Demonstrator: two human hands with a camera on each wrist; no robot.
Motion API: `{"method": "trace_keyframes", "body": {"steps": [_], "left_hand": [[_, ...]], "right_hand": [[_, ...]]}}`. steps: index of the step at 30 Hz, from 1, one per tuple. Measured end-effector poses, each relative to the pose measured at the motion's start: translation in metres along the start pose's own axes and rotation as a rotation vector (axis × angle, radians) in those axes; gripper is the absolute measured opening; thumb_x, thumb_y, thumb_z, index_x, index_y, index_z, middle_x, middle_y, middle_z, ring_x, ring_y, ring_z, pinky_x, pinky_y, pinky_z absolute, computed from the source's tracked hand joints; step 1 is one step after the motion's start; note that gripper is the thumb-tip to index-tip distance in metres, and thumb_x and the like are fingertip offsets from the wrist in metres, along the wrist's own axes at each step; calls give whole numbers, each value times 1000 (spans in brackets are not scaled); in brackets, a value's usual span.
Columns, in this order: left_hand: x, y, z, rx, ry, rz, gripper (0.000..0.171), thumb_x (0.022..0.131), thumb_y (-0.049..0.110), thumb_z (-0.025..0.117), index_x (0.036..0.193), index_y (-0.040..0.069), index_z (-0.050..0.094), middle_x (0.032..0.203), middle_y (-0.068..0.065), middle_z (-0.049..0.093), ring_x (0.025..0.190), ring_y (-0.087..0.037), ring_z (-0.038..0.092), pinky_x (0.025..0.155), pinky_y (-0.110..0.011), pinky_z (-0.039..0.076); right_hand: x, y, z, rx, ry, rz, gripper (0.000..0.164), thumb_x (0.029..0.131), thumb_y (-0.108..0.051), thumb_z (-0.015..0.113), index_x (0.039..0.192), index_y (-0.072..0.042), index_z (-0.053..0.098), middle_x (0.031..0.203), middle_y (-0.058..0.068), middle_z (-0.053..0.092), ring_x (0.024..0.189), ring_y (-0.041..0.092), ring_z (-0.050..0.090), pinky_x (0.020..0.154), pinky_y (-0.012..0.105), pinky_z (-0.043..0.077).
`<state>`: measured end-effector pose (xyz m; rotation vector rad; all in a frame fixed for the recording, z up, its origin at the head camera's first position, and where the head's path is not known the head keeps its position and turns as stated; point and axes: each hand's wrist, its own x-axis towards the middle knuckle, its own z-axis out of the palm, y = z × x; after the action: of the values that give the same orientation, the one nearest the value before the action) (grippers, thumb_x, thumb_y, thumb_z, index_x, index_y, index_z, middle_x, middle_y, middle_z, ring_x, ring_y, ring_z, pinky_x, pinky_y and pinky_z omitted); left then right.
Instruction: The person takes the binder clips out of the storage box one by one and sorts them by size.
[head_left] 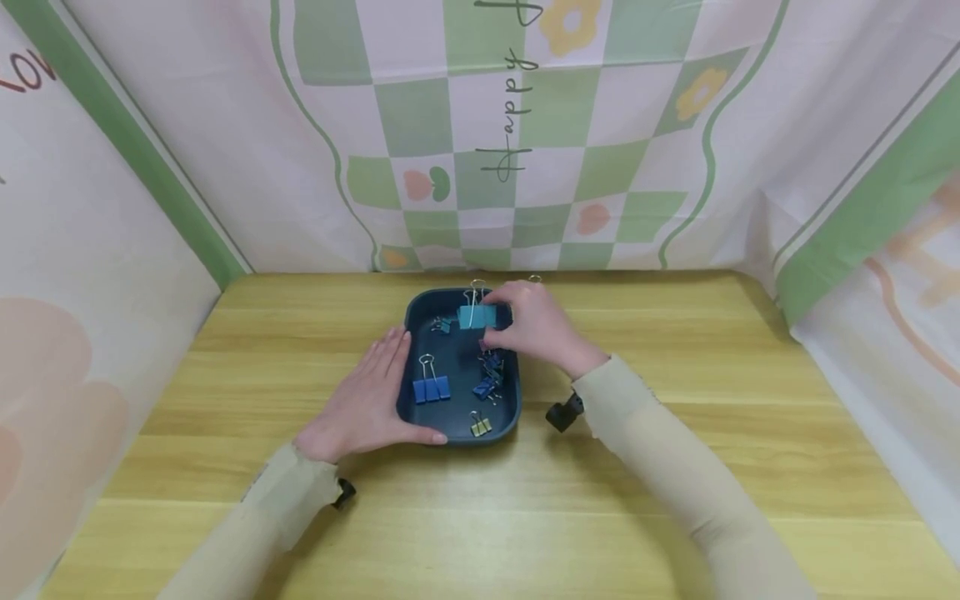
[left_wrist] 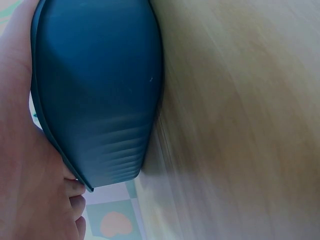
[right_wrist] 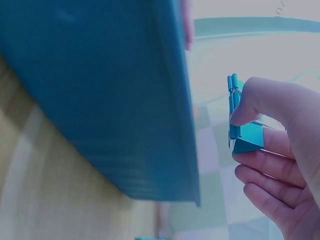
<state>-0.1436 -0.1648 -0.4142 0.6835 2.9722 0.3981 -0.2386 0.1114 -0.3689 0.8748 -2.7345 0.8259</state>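
Note:
My right hand (head_left: 542, 327) pinches a large teal binder clip (head_left: 477, 317) between thumb and fingers, over the back right part of a dark blue tray (head_left: 457, 440). In the right wrist view the teal binder clip (right_wrist: 250, 136) shows above the tray's rim, beside the thumb. My left hand (head_left: 367, 404) rests at the tray's front left corner, its straight fingers along the left side and the thumb along the front rim. Inside the tray lie a large blue binder clip (head_left: 431, 389), a small gold clip (head_left: 481, 427), a small teal clip (head_left: 442, 325) and several small dark blue clips (head_left: 489, 379).
The tray stands on a wooden table (head_left: 675, 358) near its back edge. Behind the right hand a wire clip handle (head_left: 535, 278) peeks out, the rest hidden. A patterned cloth (head_left: 487, 125) hangs right behind the table, with more cloth at both sides.

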Motion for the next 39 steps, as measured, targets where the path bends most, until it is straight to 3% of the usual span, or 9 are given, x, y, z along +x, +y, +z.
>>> {"method": "trace_keyframes", "body": {"steps": [8, 14, 22, 28, 39], "left_hand": [[-1, 0, -2, -11, 9, 8, 149, 62, 101, 50, 162, 1, 4, 169, -14, -4, 155, -26, -1, 123, -43, 9], [-1, 0, -3, -7, 10, 12, 149, 62, 101, 49, 162, 1, 3, 169, -14, -5, 154, -25, -3, 123, -42, 8], [0, 1, -2, -4, -6, -6, 148, 62, 102, 47, 163, 4, -1, 169, -12, -7, 154, -22, -5, 123, -40, 6], [-1, 0, -2, -1, -5, 0, 148, 62, 102, 47, 162, 3, -1, 169, -13, -7, 154, -22, -5, 123, -40, 7], [-1, 0, -2, 0, -4, 5, 149, 62, 102, 48, 162, 2, 0, 169, -15, -4, 154, -22, -5, 123, -40, 7]], "right_hand": [[-10, 22, -15, 54, 51, 56, 45, 75, -14, 86, 117, -3, 74, 113, 10, 72, 102, 29, 65, 90, 46, 53], [-24, 44, -23, 79, 64, 142, 49, 74, -18, 88, 118, -2, 73, 115, 12, 71, 107, 30, 64, 96, 50, 51], [-48, 84, -29, 98, 7, 272, 55, 79, -13, 85, 129, 2, 66, 128, 19, 66, 119, 37, 59, 103, 56, 46], [-62, 117, -35, 106, -15, 354, 52, 81, -10, 83, 128, 4, 64, 129, 23, 64, 119, 41, 58, 102, 58, 46], [-59, 147, -40, 105, -20, 416, 52, 83, -10, 82, 130, 3, 64, 130, 25, 63, 113, 40, 62, 98, 55, 50]]}}
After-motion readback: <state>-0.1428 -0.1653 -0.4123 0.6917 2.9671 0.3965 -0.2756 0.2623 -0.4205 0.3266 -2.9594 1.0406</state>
